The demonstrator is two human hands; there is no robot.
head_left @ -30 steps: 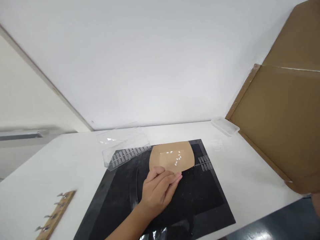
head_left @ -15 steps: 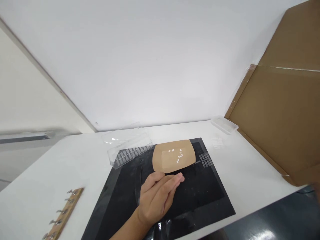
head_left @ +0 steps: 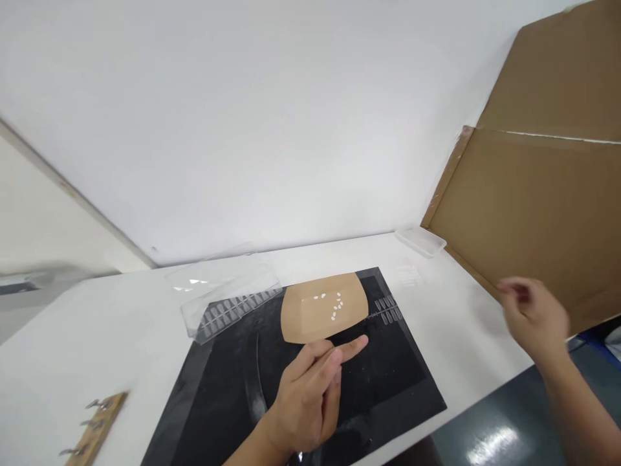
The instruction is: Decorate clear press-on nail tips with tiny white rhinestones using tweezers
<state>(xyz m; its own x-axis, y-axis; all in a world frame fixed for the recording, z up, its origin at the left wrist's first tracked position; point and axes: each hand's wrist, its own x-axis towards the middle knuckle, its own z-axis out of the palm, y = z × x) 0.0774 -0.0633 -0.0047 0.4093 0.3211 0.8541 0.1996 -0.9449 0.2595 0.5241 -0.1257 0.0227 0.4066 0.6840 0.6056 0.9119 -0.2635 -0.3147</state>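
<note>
At the near left of the white worktop, a wooden strip carries a row of metal clips. Farther along lies a clear plastic lid, with a clear case of nail tips just beside it, one end resting over the black mat. The left hand hovers above the mat, its grip open and holding nothing: the index finger points right, just beside the near edge of a kraft-paper card, while the other fingers curl loosely. Tiny white pieces lie on the card, and they look light enough that a knock from that fingertip could send them across the dark mat, where they might be hard to gather. Right of the card, a runner of clear nail tips lies on the mat, also easily nudged. The right hand is blurred (its fingers seem loosely curled around nothing, but the grip cannot be told for sure), close to a cardboard sheet propped at the right edge — a bump might shift it into a clear tray at its far corner.
</note>
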